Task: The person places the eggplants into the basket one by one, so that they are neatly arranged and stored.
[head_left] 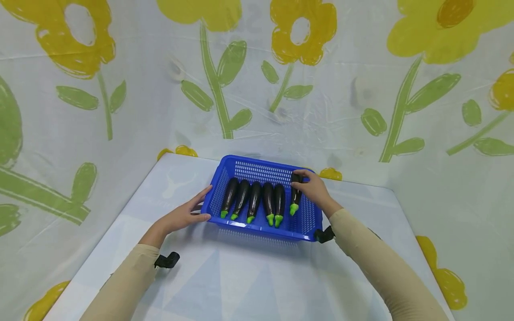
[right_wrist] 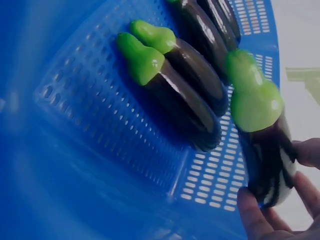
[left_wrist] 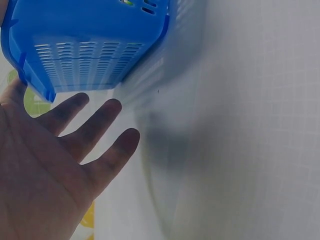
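Observation:
A blue plastic basket [head_left: 257,229] with slotted walls stands on the table. Several dark, glossy eggplants [head_left: 254,201] with green stems lie side by side in its left and middle part. My right hand [head_left: 315,191] pinches another eggplant [right_wrist: 270,162] by its dark end, inside the basket's right part, green stem toward me. In the right wrist view, fingertips and thumb surround that end. My left hand [head_left: 181,217] is at the basket's left end, fingers spread and straight, with the thumb and forefinger at the rim. Its other fingers stand free below the basket in the left wrist view.
A pale table [head_left: 237,281] with light blue triangles carries the basket. Cloth with yellow flowers [head_left: 303,31] hangs behind and at both sides. A black camera mount sits on each wrist; the right one [head_left: 324,234] is close to the basket's front right corner.

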`<state>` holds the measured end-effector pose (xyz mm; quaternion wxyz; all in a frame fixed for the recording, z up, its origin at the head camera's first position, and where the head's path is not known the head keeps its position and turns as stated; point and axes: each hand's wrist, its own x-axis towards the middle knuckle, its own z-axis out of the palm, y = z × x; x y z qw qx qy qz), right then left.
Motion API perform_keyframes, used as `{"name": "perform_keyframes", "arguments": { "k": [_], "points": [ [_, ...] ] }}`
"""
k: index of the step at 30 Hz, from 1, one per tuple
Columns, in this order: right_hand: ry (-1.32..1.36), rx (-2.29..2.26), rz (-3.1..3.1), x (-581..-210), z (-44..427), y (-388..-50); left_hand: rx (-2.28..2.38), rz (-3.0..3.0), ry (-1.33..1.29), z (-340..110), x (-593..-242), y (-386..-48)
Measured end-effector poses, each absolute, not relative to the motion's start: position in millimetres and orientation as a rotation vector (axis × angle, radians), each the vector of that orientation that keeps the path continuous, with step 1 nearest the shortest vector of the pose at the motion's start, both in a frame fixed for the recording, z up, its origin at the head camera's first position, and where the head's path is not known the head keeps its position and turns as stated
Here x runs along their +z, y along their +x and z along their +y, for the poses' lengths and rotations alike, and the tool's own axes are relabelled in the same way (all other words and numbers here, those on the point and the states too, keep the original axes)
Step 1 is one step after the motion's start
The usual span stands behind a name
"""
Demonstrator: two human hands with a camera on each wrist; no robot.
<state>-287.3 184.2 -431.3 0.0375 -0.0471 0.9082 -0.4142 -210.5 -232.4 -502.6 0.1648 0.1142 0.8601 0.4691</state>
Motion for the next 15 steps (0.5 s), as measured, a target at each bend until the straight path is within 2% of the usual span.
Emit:
{"name": "perform_keyframes", "arguments": {
  "k": [15],
  "points": [
    [-0.168, -1.110, 2.717, -442.8, 175.0, -301.6, 1.337, 2.448, 0.326, -233.1, -504.0, -211.8]
  ]
}}
